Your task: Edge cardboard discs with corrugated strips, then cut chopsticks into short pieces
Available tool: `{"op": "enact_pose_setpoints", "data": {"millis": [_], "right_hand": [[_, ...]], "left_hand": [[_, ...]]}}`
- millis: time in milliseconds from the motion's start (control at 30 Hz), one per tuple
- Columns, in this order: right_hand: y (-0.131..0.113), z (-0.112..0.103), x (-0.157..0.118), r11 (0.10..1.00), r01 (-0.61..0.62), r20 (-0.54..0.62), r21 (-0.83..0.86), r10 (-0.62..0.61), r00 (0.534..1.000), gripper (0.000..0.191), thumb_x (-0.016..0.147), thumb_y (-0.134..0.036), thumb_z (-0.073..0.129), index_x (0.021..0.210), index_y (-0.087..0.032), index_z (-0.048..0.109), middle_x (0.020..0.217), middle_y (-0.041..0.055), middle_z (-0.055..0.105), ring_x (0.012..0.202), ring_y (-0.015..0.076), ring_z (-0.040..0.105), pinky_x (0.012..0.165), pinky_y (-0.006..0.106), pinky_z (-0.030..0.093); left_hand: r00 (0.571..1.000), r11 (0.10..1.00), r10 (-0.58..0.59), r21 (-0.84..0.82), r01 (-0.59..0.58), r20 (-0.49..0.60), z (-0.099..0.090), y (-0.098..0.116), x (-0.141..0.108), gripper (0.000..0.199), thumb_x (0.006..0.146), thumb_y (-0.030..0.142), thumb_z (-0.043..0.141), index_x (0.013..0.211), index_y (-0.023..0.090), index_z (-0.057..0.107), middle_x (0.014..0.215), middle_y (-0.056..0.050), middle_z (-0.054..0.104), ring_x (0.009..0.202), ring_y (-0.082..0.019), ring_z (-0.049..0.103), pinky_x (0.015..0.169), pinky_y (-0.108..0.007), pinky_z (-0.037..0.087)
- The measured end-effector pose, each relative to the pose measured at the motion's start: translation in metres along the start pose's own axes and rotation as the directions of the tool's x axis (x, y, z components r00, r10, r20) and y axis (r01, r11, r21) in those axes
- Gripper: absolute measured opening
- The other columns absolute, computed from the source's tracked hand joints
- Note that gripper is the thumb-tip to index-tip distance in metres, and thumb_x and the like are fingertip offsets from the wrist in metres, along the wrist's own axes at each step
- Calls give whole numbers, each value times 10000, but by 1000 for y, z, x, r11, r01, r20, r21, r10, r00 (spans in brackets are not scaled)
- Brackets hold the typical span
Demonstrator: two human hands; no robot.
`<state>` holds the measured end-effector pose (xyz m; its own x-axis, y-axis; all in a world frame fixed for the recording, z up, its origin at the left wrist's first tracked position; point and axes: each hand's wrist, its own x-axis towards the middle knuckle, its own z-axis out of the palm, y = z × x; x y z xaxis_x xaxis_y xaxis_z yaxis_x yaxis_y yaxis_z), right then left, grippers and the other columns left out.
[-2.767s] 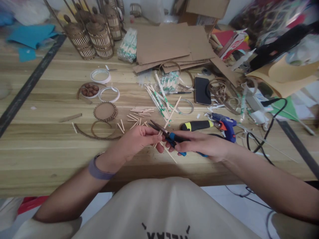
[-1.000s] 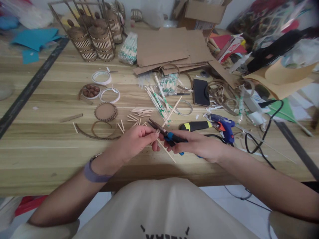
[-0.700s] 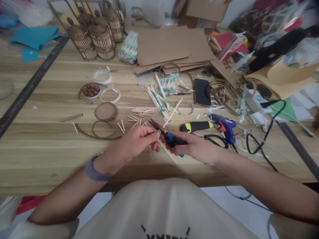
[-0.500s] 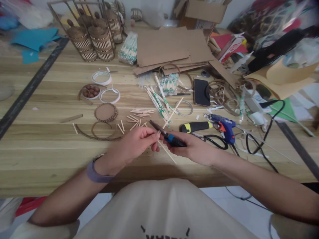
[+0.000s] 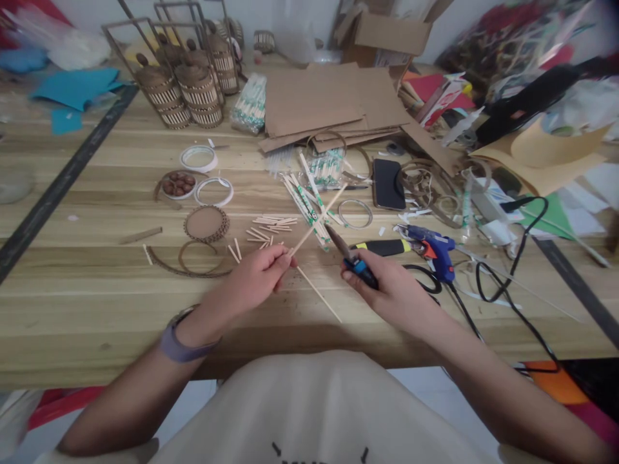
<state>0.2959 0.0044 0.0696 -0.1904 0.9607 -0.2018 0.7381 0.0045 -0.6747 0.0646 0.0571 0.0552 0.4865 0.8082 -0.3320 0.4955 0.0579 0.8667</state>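
Observation:
My left hand is closed, thumb and fingers pinching one end of a thin wooden chopstick that points away to the upper right. A second thin stick slants down to the right from beside my left fingertips; I cannot tell if it is held or lies on the table. My right hand is wrapped round the black and blue handles of pliers, whose dark jaws point up-left, apart from the chopstick. Short cut stick pieces lie just beyond my left hand. Paper-wrapped chopsticks lie behind them.
Cardboard sheets and stick-sided lidded baskets stand at the back. A cardboard disc, tape rolls and a bowl of brown beads lie left. Rightward are a phone, a blue glue gun and looping black cable.
The pliers have moved right and away from the chopstick with my right hand. My left hand has shifted slightly left, still holding the chopstick, more of which now shows.

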Motion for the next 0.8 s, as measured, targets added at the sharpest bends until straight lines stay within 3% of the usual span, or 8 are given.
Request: {"op": "enact_pose_setpoints", "data": {"millis": [67, 167, 333, 500, 633, 800], "right_hand": [[-2, 6, 3, 988, 116, -167, -100, -132, 977, 108, 912, -284, 514, 982, -217, 562, 1000, 106, 659, 929, 257, 616, 785, 366, 460], [-7, 18, 13, 947, 268, -297, -179, -312, 903, 197, 906, -212, 519, 1101, -210, 549, 1277, 146, 586, 1184, 272, 556, 931, 374, 448], [-11, 37, 28, 952, 87, -325, -294, -185, 927, 127, 932, -268, 508, 1023, -205, 568, 1011, 119, 639, 924, 279, 618, 746, 350, 460], [-13, 45, 30, 930, -39, -347, -365, -97, 933, 149, 932, -339, 548, 951, -192, 562, 958, 117, 619, 824, 274, 604, 669, 332, 414], [-15, 49, 33, 907, -97, -324, -411, -46, 945, 164, 944, -343, 531, 961, -183, 563, 963, 127, 625, 805, 277, 604, 650, 331, 387], [-19, 56, 38, 882, -119, -339, -457, -48, 940, 173, 941, -342, 533, 971, -176, 571, 979, 147, 637, 810, 287, 603, 656, 341, 373]], "left_hand": [[1000, 979, 17, 203, -21, 24, 3, 2, 2, 270, 967, 334, 381, 872, 198, 594, 632, 22, 558, 638, -179, 573, 632, -292, 416], [999, 903, 50, 428, -49, 8, 11, 8, 3, 246, 979, 273, 375, 876, 195, 584, 804, -46, 666, 789, -224, 644, 693, -316, 428], [995, 736, 76, 677, -7, -72, 22, 13, -1, 247, 991, 214, 356, 936, 184, 595, 906, -124, 724, 865, -282, 692, 691, -340, 438], [986, 576, 113, 817, 32, -119, 28, 11, -3, 282, 991, 199, 330, 962, 184, 610, 858, -134, 732, 791, -290, 711, 615, -331, 427], [981, 508, 163, 861, 11, -109, 31, 9, -1, 316, 979, 169, 318, 934, 171, 631, 823, -158, 731, 774, -312, 711, 651, -366, 449], [975, 487, 196, 873, -3, -105, 39, 8, 2, 328, 948, 115, 332, 908, 156, 655, 765, -149, 722, 719, -278, 698, 737, -387, 463]]}}
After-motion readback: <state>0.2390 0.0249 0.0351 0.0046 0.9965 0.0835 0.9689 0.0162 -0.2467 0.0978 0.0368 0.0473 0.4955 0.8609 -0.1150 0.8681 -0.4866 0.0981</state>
